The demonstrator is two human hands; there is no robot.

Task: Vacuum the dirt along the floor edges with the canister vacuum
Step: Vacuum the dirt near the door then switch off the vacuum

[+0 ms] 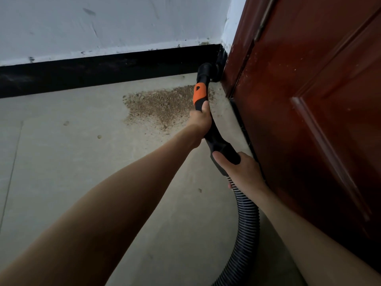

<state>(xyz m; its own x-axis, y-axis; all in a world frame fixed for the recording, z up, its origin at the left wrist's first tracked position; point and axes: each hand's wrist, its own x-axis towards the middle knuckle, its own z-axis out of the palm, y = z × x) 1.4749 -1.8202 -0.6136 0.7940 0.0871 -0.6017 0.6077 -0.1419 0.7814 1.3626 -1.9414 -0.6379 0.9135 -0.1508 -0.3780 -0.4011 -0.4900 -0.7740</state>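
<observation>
A patch of brown dirt point(159, 105) lies on the grey floor near the corner, just in front of the black baseboard point(99, 75). The vacuum's black handle with an orange collar point(200, 93) points into that corner, and its dark round nozzle point(208, 72) sits against the baseboard beside the door. My left hand point(201, 118) grips the handle just below the orange collar. My right hand point(241, 172) grips the handle's lower end where the ribbed black hose point(245, 228) begins. The canister is out of view.
A dark red wooden door point(309, 120) fills the right side, close to my right hand and the hose. A white scuffed wall point(113, 23) rises above the baseboard. Bare concrete floor point(61, 162) spreads to the left.
</observation>
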